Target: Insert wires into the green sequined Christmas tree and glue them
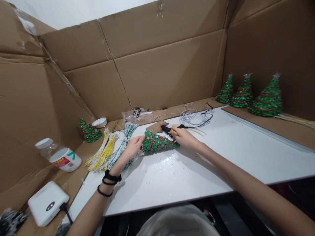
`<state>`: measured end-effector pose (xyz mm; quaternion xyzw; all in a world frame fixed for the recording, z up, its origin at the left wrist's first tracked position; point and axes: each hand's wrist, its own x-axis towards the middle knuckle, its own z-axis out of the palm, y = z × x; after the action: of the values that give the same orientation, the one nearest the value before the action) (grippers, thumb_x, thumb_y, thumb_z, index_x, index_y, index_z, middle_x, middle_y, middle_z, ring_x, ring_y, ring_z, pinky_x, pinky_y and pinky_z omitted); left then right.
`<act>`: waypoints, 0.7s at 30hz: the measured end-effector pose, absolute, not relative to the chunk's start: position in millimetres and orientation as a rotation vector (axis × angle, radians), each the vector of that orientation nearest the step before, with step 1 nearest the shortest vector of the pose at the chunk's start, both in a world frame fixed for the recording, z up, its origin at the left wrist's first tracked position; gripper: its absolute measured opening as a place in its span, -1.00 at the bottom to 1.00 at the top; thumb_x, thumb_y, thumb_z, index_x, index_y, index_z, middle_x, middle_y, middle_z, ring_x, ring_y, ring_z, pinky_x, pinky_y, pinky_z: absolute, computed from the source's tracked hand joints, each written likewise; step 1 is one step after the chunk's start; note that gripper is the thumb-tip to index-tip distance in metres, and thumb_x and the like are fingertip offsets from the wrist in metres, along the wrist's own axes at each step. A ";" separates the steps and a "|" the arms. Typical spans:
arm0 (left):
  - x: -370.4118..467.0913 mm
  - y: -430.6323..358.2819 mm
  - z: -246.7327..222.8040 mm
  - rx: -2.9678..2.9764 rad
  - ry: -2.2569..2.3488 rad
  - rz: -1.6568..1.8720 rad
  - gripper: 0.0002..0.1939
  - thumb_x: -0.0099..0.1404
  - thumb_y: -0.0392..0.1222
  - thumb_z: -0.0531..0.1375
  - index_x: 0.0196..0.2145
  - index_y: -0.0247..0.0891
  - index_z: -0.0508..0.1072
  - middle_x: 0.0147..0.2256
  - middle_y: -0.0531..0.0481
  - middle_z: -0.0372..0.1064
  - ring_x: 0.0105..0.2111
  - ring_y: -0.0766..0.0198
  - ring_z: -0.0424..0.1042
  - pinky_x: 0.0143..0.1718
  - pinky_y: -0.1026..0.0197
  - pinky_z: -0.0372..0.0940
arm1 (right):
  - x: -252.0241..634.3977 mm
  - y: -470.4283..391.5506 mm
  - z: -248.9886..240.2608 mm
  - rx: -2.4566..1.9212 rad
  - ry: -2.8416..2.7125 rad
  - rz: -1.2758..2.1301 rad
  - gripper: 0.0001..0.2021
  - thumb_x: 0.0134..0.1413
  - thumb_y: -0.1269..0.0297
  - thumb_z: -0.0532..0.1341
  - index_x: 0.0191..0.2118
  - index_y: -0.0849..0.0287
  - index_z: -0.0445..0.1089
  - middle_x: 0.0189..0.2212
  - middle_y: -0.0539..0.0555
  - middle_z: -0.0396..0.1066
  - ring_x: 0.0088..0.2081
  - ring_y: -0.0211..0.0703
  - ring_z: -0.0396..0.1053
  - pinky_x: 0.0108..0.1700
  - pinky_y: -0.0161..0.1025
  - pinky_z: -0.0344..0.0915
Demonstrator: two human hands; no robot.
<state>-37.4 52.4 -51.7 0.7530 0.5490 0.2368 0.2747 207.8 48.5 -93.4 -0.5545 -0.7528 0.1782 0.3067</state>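
Note:
A green glittery Christmas tree with red garland lies on its side just above the white board, its wide base to the left and tip to the right. My left hand is closed on the base end. Beside the tip, my right hand is closed on a black glue gun; its orange nozzle points left, over a scrap of cardboard. My right fingers touch a yellow part of the gun. The hand covers the handle and some of the tree's tip.
Green-and-white wire ties and yellow wire ties lie left of the tree. Finished trees stand at right, a smaller tree at left. A plastic jar, white box and tangled cables lie around. Cardboard walls enclose the board.

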 end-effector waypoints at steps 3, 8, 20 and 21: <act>-33.5 51.5 -50.5 1.868 1.464 0.644 -0.57 0.16 0.20 -0.06 -0.55 -0.23 0.23 -0.65 0.13 0.11 -0.62 0.33 0.11 -0.59 0.28 0.02 | 207.9 47.1 -92.1 -1.482 -1.988 0.457 -0.89 -0.02 0.48 -0.02 -0.38 0.15 0.17 -0.44 0.05 0.36 -0.42 -0.18 0.27 -0.42 -0.35 0.00; -33.0 54.3 -48.3 1.590 1.393 0.649 -0.62 0.15 0.14 0.03 -0.58 -0.24 0.18 -0.66 0.16 0.00 -0.64 0.41 -0.01 -0.63 0.31 -0.16 | 206.9 43.9 -87.7 -1.562 -2.000 0.395 -0.90 -0.01 0.46 -0.01 -0.36 0.15 0.18 -0.47 0.04 0.34 -0.45 -0.19 0.24 -0.45 -0.35 -0.07; -42.3 61.8 -54.6 1.272 1.178 0.625 -0.73 0.02 -0.03 0.20 -0.51 -0.26 0.21 -0.63 0.17 0.07 -0.64 0.46 0.02 -0.63 0.35 -0.03 | 209.9 48.2 -94.1 -1.522 -2.001 0.259 -0.82 -0.06 0.48 0.00 -0.30 0.13 0.23 -0.42 0.04 0.37 -0.44 -0.20 0.22 -0.44 -0.34 -0.12; -43.8 62.4 -55.1 1.277 1.176 0.611 -0.75 0.02 -0.05 0.19 -0.51 -0.26 0.22 -0.63 0.17 0.09 -0.63 0.45 0.05 -0.60 0.34 0.01 | 210.2 49.1 -95.4 -1.513 -2.000 0.256 -0.82 -0.05 0.47 0.00 -0.30 0.12 0.23 -0.42 0.04 0.37 -0.44 -0.20 0.22 -0.44 -0.34 -0.11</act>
<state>-43.8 62.4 -55.1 0.5522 0.5084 0.2641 0.6056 210.2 49.1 -95.4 -0.5717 -0.7554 0.0968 0.3053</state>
